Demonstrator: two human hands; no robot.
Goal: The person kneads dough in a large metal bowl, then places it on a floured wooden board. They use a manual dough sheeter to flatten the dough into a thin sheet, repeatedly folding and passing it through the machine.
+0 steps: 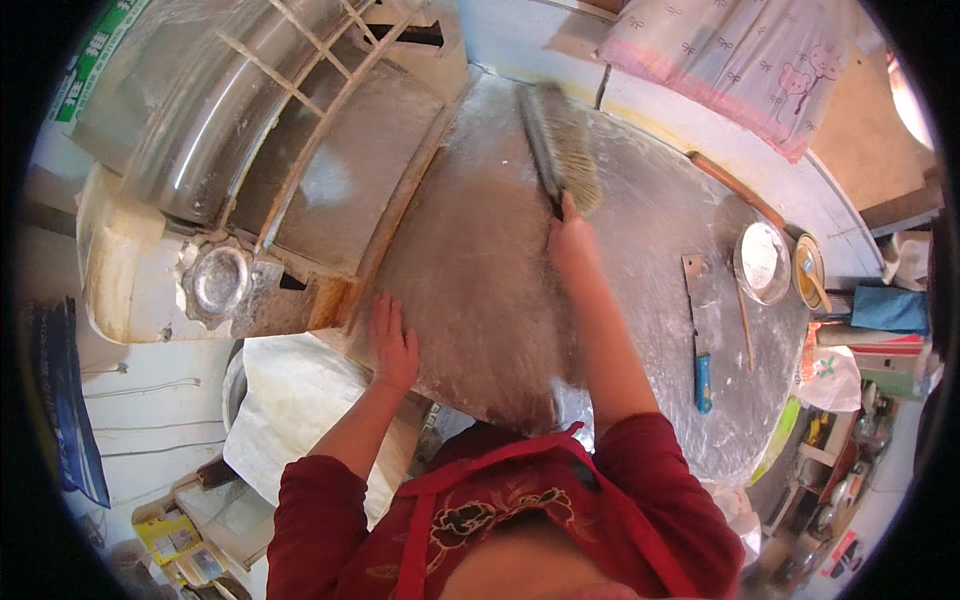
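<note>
My right hand (568,238) grips the handle of a long bench brush (562,142) with pale bristles. The brush lies over the far part of a metal-topped worktable (480,315), its bristles turned to the right. My left hand (393,339) holds nothing and rests palm down on the table's left edge, fingers spread a little, near the rusty edge of a dough-rolling machine (202,142). Whitish flour traces streak the tabletop. To the right of my right arm lie a flat metal blade with a blue handle (702,382) and a thin wooden stick (745,322).
A bowl of white powder (759,259) and a smaller bowl (808,266) with a utensil stand at the right edge. A wooden rolling pin (735,187) lies along the back wall. Above it hangs a pink-edged curtain (720,60). A white sack (300,412) sits below left.
</note>
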